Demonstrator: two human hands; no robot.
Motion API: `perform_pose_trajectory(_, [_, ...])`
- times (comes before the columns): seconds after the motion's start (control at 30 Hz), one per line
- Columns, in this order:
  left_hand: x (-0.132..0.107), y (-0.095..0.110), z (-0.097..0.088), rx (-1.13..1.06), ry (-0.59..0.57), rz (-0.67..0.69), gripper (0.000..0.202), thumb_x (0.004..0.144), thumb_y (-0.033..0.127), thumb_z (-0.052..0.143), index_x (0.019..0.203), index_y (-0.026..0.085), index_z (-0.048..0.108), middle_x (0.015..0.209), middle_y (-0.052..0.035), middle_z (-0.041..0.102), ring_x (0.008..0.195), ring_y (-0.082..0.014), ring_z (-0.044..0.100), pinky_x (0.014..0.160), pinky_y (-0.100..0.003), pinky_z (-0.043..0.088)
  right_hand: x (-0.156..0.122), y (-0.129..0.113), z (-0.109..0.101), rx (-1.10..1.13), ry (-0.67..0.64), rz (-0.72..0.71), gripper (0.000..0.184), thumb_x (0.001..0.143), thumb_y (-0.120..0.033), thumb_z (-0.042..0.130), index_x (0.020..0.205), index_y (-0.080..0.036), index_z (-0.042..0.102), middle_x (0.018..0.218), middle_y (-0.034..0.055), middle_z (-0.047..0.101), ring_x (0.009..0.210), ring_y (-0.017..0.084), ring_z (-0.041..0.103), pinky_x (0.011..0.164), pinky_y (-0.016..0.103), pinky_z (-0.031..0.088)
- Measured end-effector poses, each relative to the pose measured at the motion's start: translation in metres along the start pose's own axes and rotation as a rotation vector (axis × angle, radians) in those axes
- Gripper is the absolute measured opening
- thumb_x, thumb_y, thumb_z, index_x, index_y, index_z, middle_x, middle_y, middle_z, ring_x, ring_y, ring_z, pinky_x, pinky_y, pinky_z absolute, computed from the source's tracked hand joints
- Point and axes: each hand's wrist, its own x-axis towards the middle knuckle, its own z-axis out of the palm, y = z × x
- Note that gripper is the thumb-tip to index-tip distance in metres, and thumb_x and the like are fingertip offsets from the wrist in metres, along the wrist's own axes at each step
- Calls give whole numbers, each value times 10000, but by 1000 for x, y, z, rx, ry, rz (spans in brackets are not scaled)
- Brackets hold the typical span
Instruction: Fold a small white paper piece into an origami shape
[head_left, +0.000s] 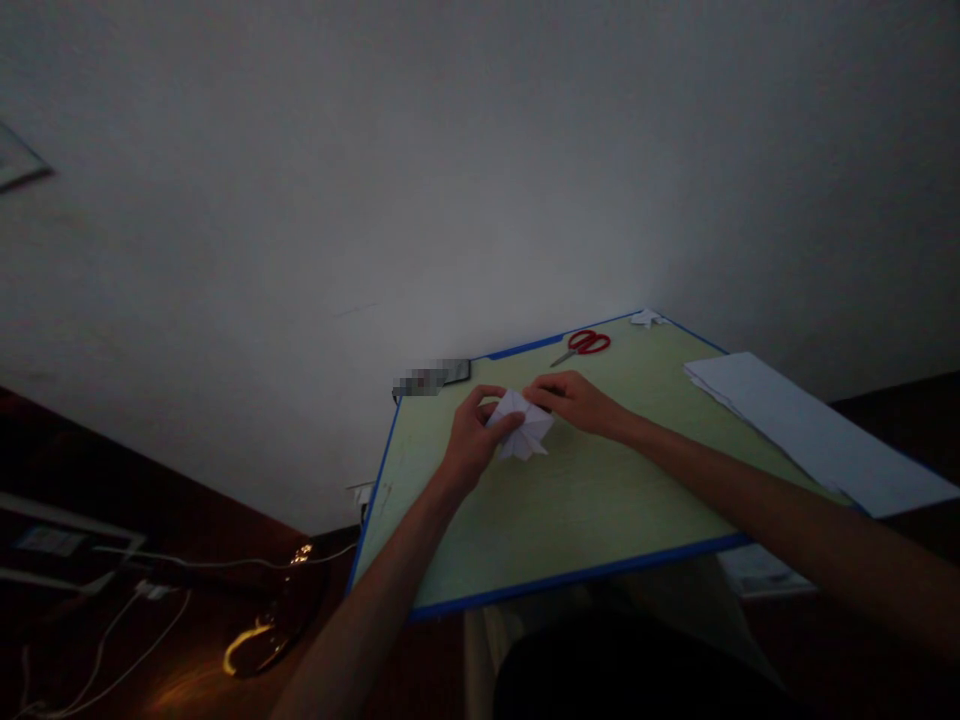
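A folded white paper piece (528, 428), with creased, pointed flaps fanning out toward me, is held up over the pale green tabletop (600, 490). My left hand (476, 430) is closed on its left side, the thumb lying across the front of the paper. At its upper right edge, my right hand (570, 398) pinches the paper between thumb and fingers. Just beyond my right hand lie red-handled scissors (585, 345), their blades pointing left toward me.
White paper sheets (795, 425) are stacked along the table's right side, overhanging its edge. Small folded paper (648, 319) sits in the far corner. A dark flat device (457, 370) lies at the back left, partly blurred out. A wall (480, 200) stands behind; cables (217, 563) run at the left.
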Motion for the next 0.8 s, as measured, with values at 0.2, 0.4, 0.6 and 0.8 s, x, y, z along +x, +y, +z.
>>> perform_pose_trajectory(0.2, [-2, -2, 1, 21, 4, -12, 487, 651, 338, 881, 1001, 169, 588, 805, -68, 782, 599, -180, 687, 553, -252, 518, -2, 0, 0, 22, 11, -6, 386, 871, -520, 615, 730, -161, 646, 640, -7, 558, 602, 129, 476, 574, 272, 360])
perform_pose_trajectory(0.4, [0, -4, -1, -22, -7, -47, 498, 627, 331, 898, 1002, 169, 613, 809, -65, 784, 639, -196, 704, 609, -277, 532, -3, 2, -2, 24, -16, -9, 377, 826, -515, 677, 777, -141, 698, 668, 11, 602, 623, 134, 503, 581, 267, 373])
perform_pose_trajectory(0.6, [1, -6, -3, -79, -36, -85, 485, 624, 326, 901, 998, 171, 634, 820, -66, 784, 634, -190, 699, 606, -268, 511, 0, 2, -4, -23, -9, 2, 437, 864, -548, 621, 677, -153, 638, 606, -17, 518, 587, 117, 443, 553, 266, 329])
perform_pose_trajectory(0.8, [-2, -6, 0, -98, -61, -97, 481, 654, 353, 897, 1022, 165, 650, 841, -60, 779, 644, -172, 688, 636, -274, 527, 1, 3, -4, -38, 7, -5, 466, 867, -560, 619, 639, -155, 606, 592, -29, 489, 583, 108, 425, 551, 266, 312])
